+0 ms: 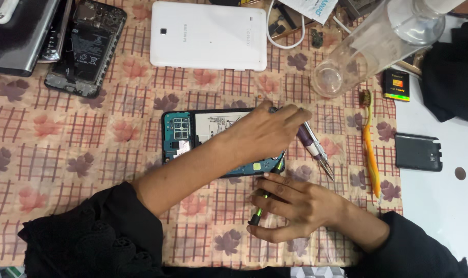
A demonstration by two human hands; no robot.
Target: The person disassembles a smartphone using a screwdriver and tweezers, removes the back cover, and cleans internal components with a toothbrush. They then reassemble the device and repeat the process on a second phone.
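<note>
An opened phone [185,136] with its back cover off lies on the patterned cloth, showing a teal circuit board and a battery. My left hand [262,131] rests over the phone's right half and holds a purple and clear pen-shaped tool [313,149] with a metal tip pointing lower right. My right hand [290,206] sits just below the phone, gripping a black and green screwdriver [259,206] whose tip reaches the phone's lower right corner.
A white tablet [208,35] lies face down at the top. Another opened phone [87,46] is at upper left. A clear plastic bottle [373,46], an orange toothbrush [370,144], a small black battery [396,85] and a dark phone cover [418,152] lie to the right.
</note>
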